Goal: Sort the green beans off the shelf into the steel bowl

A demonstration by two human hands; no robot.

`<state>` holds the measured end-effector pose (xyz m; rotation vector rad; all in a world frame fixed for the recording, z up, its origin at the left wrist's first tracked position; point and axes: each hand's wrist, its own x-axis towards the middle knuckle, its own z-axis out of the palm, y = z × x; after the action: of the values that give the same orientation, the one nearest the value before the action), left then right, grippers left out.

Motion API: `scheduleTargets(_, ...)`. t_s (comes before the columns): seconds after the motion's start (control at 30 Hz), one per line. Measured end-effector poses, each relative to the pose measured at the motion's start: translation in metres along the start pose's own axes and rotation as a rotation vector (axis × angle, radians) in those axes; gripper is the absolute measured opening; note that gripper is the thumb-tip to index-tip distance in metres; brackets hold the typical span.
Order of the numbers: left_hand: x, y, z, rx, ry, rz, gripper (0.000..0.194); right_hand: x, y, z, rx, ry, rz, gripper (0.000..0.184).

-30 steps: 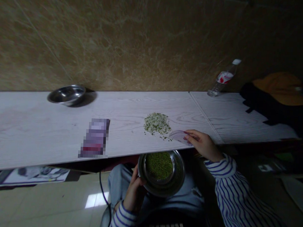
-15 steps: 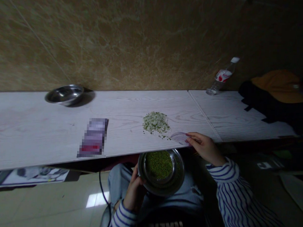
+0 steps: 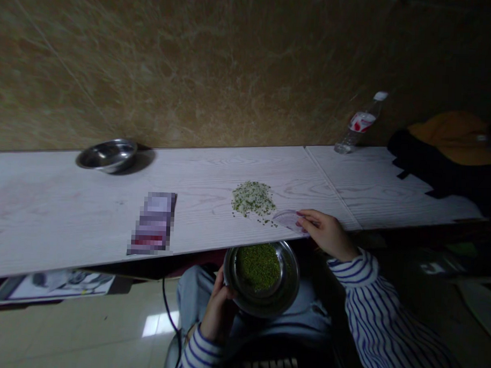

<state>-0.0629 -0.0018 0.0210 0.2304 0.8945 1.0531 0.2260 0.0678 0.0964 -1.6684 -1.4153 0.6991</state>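
My left hand (image 3: 219,306) grips the left rim of a steel bowl (image 3: 288,285), held over my lap just below the table's front edge. Green beans (image 3: 259,266), which look like mung beans, cover the bowl's bottom. My right hand (image 3: 326,231) pinches a clear plastic protractor (image 3: 286,220) between thumb and fingers, low over the tabletop. The protractor's left end is close to a small pile of white grains mixed with green beans (image 3: 253,199). A few loose beans lie between the pile and the table's front edge, by the protractor.
On the white wood-grain table (image 3: 200,198), another steel bowl (image 3: 107,155) stands at the back left. A blurred-out flat object (image 3: 153,222) lies nearer the front. At the right are a plastic bottle (image 3: 361,123) and a dark and orange cloth item (image 3: 452,151). A wall rises behind.
My right hand has shifted slightly left with the protractor, bringing it nearer the pile and the loose beans. The held bowl and my left hand stay nearly in place.
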Motion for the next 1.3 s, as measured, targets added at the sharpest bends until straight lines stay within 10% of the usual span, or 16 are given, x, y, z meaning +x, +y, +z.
scheduleTargets(1.3, -0.006, 0.013, 0.003, 0.047, 0.010, 0.027, 0.062, 0.010, -0.017, 0.025, -0.016, -0.065, -0.042, 0.022)
